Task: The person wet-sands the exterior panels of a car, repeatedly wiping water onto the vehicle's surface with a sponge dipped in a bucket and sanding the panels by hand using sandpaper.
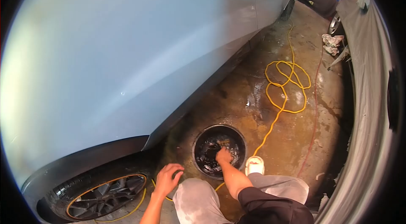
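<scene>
A round black bucket (240, 133) stands on the wet floor in front of my knees, with dark, glinting water inside. My right hand (223, 155) reaches down into it. Its fingertips meet the dark water, and what they hold, if anything, is hidden. Left of the bucket, my left hand (169, 176) hovers above my knee with its fingers loosely bent and the thumb apart. Nothing is in it. The nearest thing on that side is the car wheel (105, 196), a dark tyre with black spokes and an orange rim line.
A large light blue car (127, 63) fills the left side. A yellow hose (270, 133) lies looped on the wet concrete floor (249, 80) and runs past my shoe (254, 165). A thin red line (315, 114) and a grey cover (366, 76) are at right, near a crumpled rag (333, 43).
</scene>
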{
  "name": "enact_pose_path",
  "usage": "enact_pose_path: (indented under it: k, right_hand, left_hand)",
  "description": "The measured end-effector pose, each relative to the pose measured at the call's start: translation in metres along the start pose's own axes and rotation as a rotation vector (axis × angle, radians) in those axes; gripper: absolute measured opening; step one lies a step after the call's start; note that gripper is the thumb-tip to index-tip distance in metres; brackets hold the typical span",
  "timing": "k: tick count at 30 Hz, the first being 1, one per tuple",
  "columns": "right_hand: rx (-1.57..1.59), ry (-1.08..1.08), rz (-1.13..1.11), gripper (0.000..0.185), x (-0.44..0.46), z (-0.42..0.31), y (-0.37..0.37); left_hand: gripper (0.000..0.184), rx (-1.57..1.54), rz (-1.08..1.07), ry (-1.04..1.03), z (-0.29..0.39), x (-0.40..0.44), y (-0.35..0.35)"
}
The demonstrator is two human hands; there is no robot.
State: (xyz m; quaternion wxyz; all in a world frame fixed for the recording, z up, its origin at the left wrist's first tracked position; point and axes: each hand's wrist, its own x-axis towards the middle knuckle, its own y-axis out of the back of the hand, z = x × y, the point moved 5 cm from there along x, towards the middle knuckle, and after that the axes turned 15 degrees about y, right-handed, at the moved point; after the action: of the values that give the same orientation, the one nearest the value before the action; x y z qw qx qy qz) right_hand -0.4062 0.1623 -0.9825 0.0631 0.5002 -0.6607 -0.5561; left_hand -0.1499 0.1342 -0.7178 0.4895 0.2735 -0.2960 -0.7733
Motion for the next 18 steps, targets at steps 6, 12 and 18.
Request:
enact_pose_path:
  k: [6,12,18]
  right_hand:
    - [-0.254,0.583,-0.714,0.034,0.047,0.027,-0.076]
    - [0.686,0.160,-0.359,0.037,0.032,-0.018,0.133]
    - [1.088,0.680,0.861,0.040,0.050,-0.119,0.371]
  left_hand:
    - [0.023,0.154,0.386,-0.348,0.095,-0.017,0.120]
    - [0.009,0.599,1.287,-0.554,0.154,-0.078,0.262]
    - [0.038,0.492,1.605,-0.254,0.151,-0.077,0.335]
